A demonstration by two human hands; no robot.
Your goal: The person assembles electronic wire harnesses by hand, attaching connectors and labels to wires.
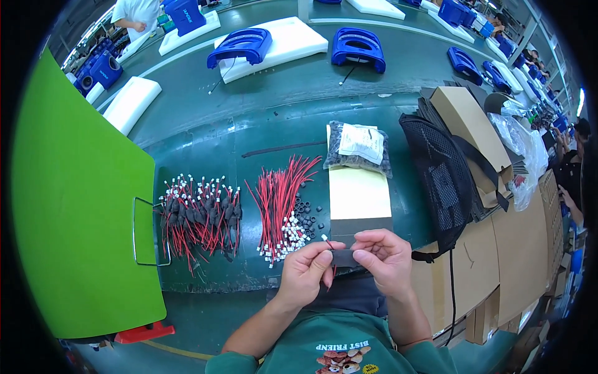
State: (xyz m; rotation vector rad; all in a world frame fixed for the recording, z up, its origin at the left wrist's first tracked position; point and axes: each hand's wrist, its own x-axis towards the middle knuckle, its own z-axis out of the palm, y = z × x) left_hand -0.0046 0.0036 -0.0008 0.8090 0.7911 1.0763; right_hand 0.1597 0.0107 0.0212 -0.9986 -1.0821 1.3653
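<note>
dark strip (344, 258) held between left hand (304, 272) and right hand (389, 262), over the near side of the green bench (215, 136).
left hand pinches the strip's left end, where a red lead (329, 244) shows, its white connector (324, 237) projecting above; right hand grips the right end between thumb and fingertip. leftward beyond the hands lie small black rings (312, 219) beside a fan of loose red leads (279, 193); farther left, dark-wrapped leads (199, 213) form a separate pile.
</note>
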